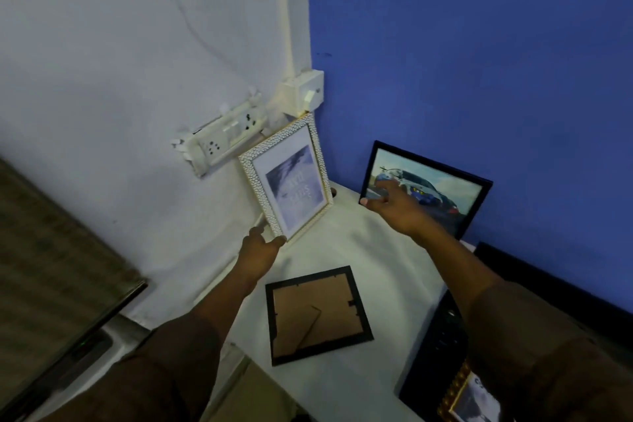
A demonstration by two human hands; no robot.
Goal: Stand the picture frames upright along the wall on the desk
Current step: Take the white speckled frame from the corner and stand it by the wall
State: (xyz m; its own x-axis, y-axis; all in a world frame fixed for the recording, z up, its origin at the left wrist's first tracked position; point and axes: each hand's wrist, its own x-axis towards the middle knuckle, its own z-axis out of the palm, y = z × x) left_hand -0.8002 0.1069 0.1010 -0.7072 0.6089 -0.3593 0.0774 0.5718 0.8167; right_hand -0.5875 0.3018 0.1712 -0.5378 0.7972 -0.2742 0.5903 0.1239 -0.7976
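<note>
A white textured frame (287,176) stands upright in the corner, leaning on the white wall; my left hand (262,247) grips its lower corner. A black frame with a car picture (442,187) leans against the blue wall. My right hand (394,204) reaches in front of its lower left part, fingers apart, holding nothing; whether it touches the frame I cannot tell. A black frame (317,313) lies face down on the white desk (370,243), its brown backing and stand showing. A gold frame (462,399) peeks in at the bottom right, partly hidden by my right sleeve.
A white socket strip (222,140) and a switch box (305,92) are fixed to the wall just above the white frame. A dark flat object (442,343) lies at the desk's right side. A dark screen edge (78,332) stands at the left.
</note>
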